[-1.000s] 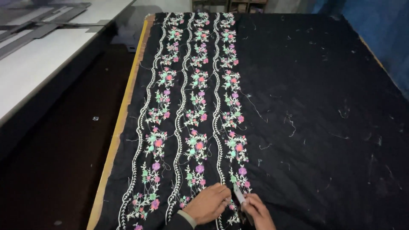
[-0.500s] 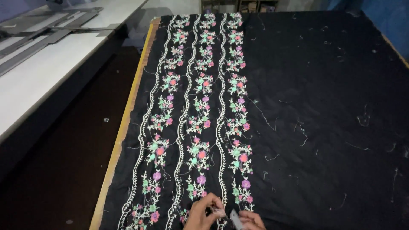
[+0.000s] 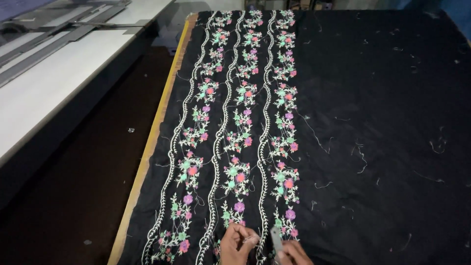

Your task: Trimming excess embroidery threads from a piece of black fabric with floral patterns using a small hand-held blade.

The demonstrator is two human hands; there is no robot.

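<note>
A black cloth point(image 3: 373, 98) with three strips of pink, green and purple flower embroidery point(image 3: 240, 122) and white vine lines lies flat on a long table. At the bottom edge of the view my left hand point(image 3: 238, 244) pinches a thin loose thread on the embroidery between the fingertips. Beside it my right hand point(image 3: 293, 254) holds a small grey metal thread snipper point(image 3: 276, 239), blade end pointing up and close to the left fingertips. Both hands are partly cut off by the frame's edge.
Several cut white threads point(image 3: 360, 157) lie scattered on the plain black half of the cloth. The table's yellow wooden edge point(image 3: 152, 142) runs along the left. Past a dark floor gap point(image 3: 83, 186) stands a white bench point(image 3: 54, 83) with grey metal rails.
The view has tilted up, so my hands have slid down to the frame's bottom edge. The left hand went from lying flat on the cloth to pinching a thread; the snipper now stands upright.
</note>
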